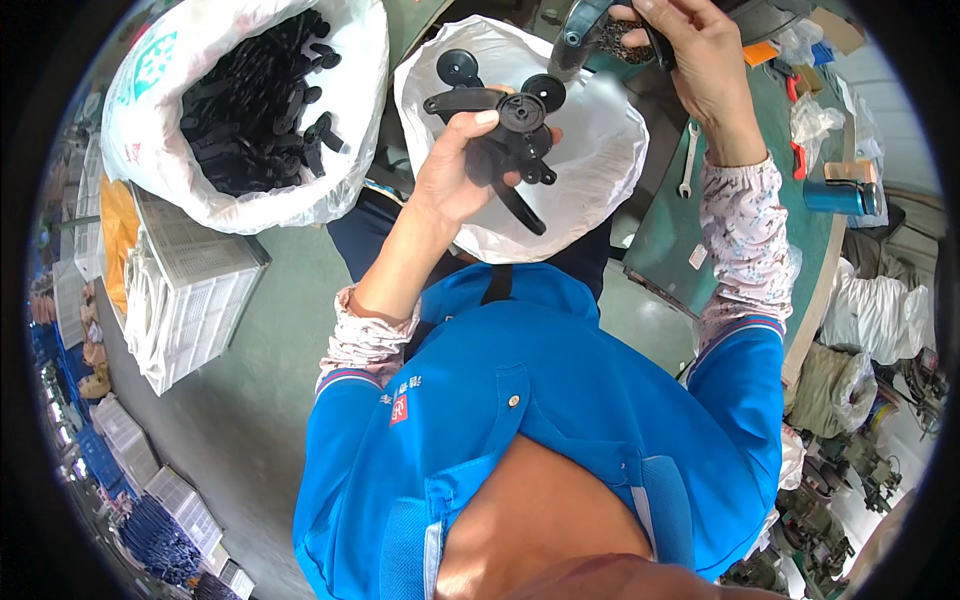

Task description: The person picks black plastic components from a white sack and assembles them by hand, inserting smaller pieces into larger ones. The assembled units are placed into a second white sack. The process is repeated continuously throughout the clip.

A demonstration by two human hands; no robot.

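My left hand (450, 175) is closed around a bunch of black plastic lever parts (522, 113), with round disc ends and long arms sticking out. It holds them above a white plastic-lined container (610, 135). At the upper right, my right hand (695, 45) curls its fingers around a dark elongated piece (661, 45), which is partly hidden by the fingers. Beside those fingertips is a grey metal machine part (578, 35). To the left, a white bag (145, 150) stands full of similar black parts (250, 120).
A green table (665, 235) on the right bears a wrench (689, 160), red-handled pliers (797, 130) and a blue bottle (838, 197). White plastic crates (200, 290) stand at the left. Small metal bits (625, 45) lie by the machine. Bags (875, 315) fill the far right.
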